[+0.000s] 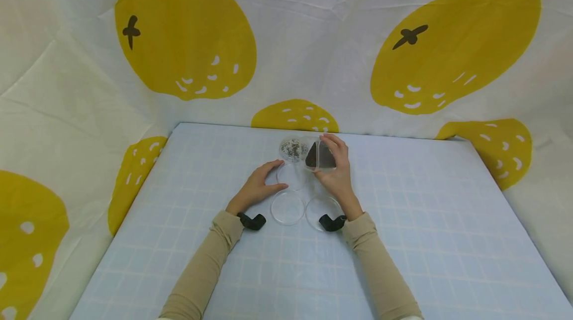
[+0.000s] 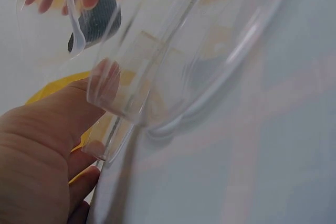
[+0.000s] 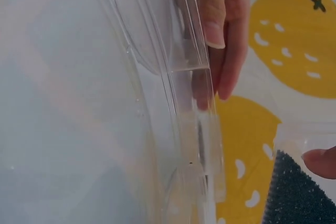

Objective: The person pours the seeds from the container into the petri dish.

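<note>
My right hand (image 1: 336, 168) grips a clear plastic box (image 1: 309, 166) with dark granules (image 1: 327, 157) in it, tilted at the back of the group of dishes. In the right wrist view the granules (image 3: 291, 195) lie in a slanted heap beside the thumb. My left hand (image 1: 258, 186) holds a clear round dish (image 1: 291, 176) at its left side, fingers on the far rim and thumb on the near rim. Behind it a round dish with a black-and-white speckled mix (image 1: 293, 149) overlaps the tilted box in the head view.
Two more clear round dishes stand nearer me, one on the left (image 1: 287, 208) and one on the right (image 1: 323, 205), partly under the right wrist's black camera (image 1: 332, 223). They stand on a pale blue checked tablecloth (image 1: 429, 230). A white curtain with yellow fruit (image 1: 309, 26) hangs behind.
</note>
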Demonstrator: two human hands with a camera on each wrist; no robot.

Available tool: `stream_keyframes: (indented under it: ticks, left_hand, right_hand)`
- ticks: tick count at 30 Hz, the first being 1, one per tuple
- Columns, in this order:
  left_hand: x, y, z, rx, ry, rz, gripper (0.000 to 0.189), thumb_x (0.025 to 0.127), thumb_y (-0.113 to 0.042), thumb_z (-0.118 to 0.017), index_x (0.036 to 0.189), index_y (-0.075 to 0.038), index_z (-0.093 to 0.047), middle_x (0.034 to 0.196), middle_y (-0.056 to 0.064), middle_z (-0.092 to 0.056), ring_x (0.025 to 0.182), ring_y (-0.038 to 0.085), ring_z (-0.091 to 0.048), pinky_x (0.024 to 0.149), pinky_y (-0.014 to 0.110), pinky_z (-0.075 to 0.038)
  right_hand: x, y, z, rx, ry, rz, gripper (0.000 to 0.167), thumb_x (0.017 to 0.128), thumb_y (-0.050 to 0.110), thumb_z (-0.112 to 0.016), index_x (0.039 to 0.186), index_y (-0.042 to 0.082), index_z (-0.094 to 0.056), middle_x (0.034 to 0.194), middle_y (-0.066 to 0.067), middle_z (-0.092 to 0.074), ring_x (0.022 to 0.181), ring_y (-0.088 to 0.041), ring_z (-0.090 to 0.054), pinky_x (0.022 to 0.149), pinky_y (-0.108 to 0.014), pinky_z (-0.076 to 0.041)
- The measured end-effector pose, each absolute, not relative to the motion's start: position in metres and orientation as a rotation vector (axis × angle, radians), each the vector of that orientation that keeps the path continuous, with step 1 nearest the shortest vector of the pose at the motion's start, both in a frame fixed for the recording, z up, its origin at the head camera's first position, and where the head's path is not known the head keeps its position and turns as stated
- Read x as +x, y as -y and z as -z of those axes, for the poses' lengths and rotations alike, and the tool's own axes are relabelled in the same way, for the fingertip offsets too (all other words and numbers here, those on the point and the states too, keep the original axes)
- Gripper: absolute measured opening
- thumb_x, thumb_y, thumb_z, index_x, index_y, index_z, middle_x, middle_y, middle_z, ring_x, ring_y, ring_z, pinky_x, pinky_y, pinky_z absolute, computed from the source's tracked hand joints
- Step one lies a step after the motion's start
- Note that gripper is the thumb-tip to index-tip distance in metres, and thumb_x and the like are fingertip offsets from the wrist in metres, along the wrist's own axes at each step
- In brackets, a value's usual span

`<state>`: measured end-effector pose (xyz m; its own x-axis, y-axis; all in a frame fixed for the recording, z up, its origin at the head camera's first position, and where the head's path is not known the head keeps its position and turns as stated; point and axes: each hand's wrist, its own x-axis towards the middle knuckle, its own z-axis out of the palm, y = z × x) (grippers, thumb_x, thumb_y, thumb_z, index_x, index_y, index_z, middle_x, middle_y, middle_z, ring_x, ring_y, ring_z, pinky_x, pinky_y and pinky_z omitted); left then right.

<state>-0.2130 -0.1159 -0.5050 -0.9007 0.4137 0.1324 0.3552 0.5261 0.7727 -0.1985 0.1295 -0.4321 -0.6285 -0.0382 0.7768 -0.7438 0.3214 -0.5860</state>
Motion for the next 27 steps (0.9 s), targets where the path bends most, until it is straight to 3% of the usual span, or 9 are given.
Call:
stream_keyframes:
  ticks: [12, 27]
  left_hand:
    - [-0.2144, 0.1158, 0.5073, 0.696, -2.699, -1.338, 0.073, 0.088, -0.039, -0.076, 0.149, -0.014, -0.045, 0.152, 0.004, -0.044, 0.143, 0.024, -0.036, 0.120, 0.041, -0.027]
    - [-0.2144, 0.1162, 0.5068, 0.677, -2.689, -1.328, 0.074, 0.088, -0.042, -0.075, 0.149, -0.015, -0.045, 0.153, 0.003, -0.044, 0.143, 0.024, -0.035, 0.120, 0.043, -0.027]
  right_hand:
    - [-0.1975, -0.1271, 0.4305, 0.772, 1.919, -1.304, 0.080, 0.047, -0.029, -0.060, 0.126, -0.014, -0.057, 0.130, -0.038, -0.047, 0.123, -0.056, -0.038, 0.102, -0.038, -0.037]
    - [-0.1944, -0.1242, 0.4298, 0.787, 1.937, -1.283, 0.077, 0.047, -0.029, -0.058, 0.122, -0.013, -0.059, 0.129, -0.038, -0.048, 0.123, -0.056, -0.037, 0.105, -0.048, -0.034]
